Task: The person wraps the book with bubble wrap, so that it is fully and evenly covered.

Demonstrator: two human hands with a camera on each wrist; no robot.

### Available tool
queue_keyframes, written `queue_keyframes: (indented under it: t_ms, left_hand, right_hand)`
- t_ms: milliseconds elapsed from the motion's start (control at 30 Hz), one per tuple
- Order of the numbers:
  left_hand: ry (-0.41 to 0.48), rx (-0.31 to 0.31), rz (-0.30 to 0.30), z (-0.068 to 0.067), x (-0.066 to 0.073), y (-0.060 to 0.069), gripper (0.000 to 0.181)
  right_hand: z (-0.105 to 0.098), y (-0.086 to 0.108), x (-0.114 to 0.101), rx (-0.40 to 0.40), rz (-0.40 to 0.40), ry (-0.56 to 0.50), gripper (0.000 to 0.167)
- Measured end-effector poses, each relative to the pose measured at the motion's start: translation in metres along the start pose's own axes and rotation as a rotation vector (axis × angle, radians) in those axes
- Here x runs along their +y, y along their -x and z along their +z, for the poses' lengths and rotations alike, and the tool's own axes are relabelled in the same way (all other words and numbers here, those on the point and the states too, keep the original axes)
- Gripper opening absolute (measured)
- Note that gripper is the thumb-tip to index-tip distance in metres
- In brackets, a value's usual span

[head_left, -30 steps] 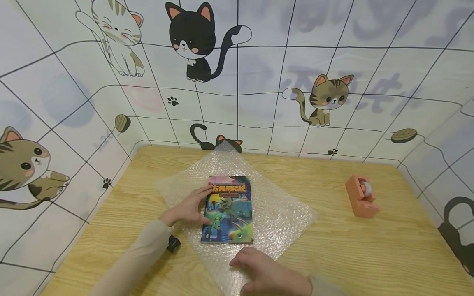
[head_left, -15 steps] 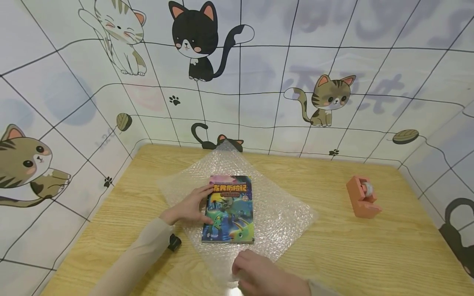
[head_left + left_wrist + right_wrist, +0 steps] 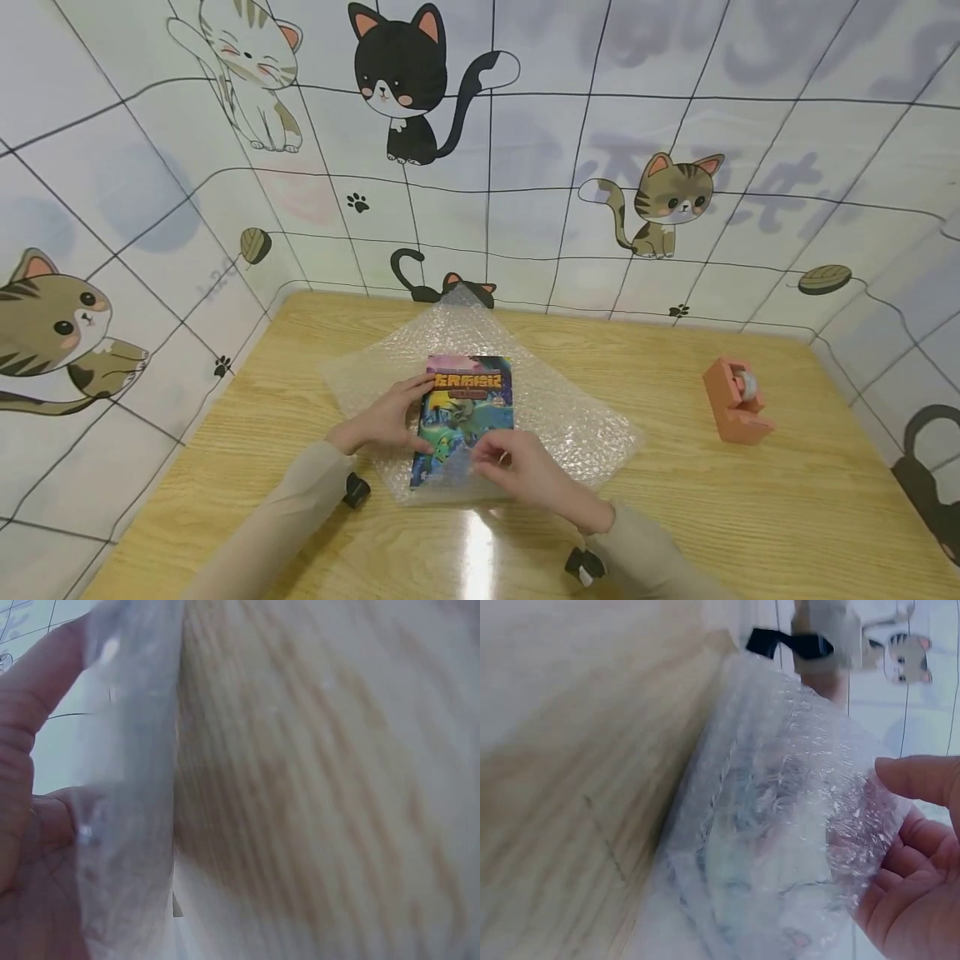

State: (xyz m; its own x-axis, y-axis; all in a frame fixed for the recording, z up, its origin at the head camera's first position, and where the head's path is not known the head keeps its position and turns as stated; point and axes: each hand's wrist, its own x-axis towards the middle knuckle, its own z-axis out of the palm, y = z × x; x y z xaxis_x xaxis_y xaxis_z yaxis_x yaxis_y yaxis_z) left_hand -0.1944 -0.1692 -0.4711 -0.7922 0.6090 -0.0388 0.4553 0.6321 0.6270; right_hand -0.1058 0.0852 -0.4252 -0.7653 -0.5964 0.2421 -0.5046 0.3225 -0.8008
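A colourful book (image 3: 468, 408) lies face up on a sheet of bubble wrap (image 3: 573, 417), which is turned cornerwise on the table. My left hand (image 3: 382, 421) rests along the book's left side, its fingers and thumb spread on the cover's edge. My right hand (image 3: 525, 473) pinches the near corner of the wrap, raised and folded back over the lower part of the book. In the right wrist view, the thumb and fingers of the right hand (image 3: 922, 855) grip the lifted bubble wrap (image 3: 780, 802). Wrap partly veils the cover's bottom.
An orange tape dispenser (image 3: 737, 402) stands on the right of the wooden table (image 3: 675, 517). A wall covering (image 3: 525, 158) printed with cats rises behind the table and on both sides. The wrap's far corner reaches the back wall.
My right hand has taken the wrap's near corner and carried it up and away from me, over the book's lower part. The left hand stays on the book.
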Motion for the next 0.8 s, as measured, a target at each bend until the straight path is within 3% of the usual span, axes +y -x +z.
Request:
queue_keyframes:
  t_ms: [167, 467, 700, 800]
  left_hand:
    - [0.008, -0.011, -0.016, 0.002, 0.001, -0.002, 0.106]
    - [0.011, -0.015, -0.019, 0.002, 0.001, -0.002, 0.104]
    - [-0.005, -0.011, -0.037, 0.001, 0.006, -0.002, 0.088]
    - [-0.030, -0.015, -0.058, 0.001, 0.011, -0.002, 0.097]
  right_hand:
    - [-0.003, -0.015, 0.013, 0.015, 0.124, -0.047, 0.006]
    - [0.000, -0.032, 0.036, 0.077, 0.240, -0.028, 0.007]
    - [0.003, -0.038, 0.048, 0.085, 0.330, -0.004, 0.004]
    - [0.004, -0.040, 0.050, 0.084, 0.348, 0.015, 0.004]
